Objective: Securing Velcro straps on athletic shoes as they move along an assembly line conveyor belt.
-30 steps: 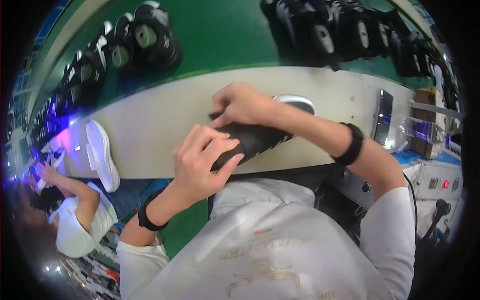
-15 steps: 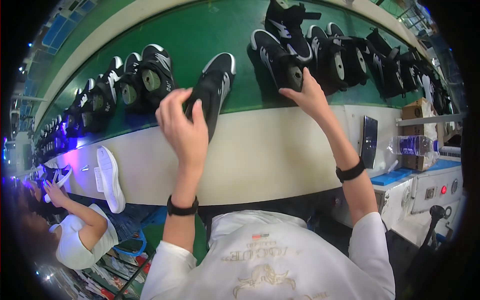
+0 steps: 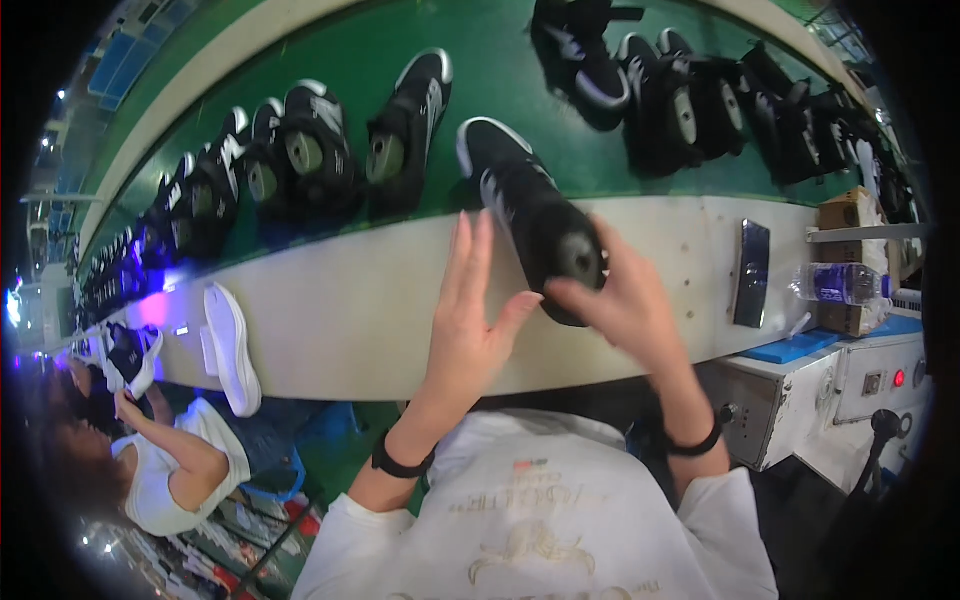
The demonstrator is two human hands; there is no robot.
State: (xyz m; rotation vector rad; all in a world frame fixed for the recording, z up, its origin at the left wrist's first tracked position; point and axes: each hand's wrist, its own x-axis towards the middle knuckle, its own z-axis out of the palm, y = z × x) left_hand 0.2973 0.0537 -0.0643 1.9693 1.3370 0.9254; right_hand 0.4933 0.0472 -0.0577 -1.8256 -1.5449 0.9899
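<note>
A black shoe with a white-edged toe lies slanted, its toe on the green surface and its heel toward me over the pale ledge. My right hand grips it at the heel, with the thumb near the opening and the fingers on the far side. My left hand is open beside the shoe's left side, fingers stretched out and thumb spread; I cannot tell whether it touches the shoe. Another black shoe stands farther left on the green surface, apart from both hands.
Rows of black shoes stand left and right on the green surface. The pale ledge holds a white sole and a dark phone. A plastic bottle lies at right. A co-worker handles a shoe at left.
My right hand has brought its shoe left and toward me. My left hand has come away from the other shoe, which sits farther up the green surface, and moved right.
</note>
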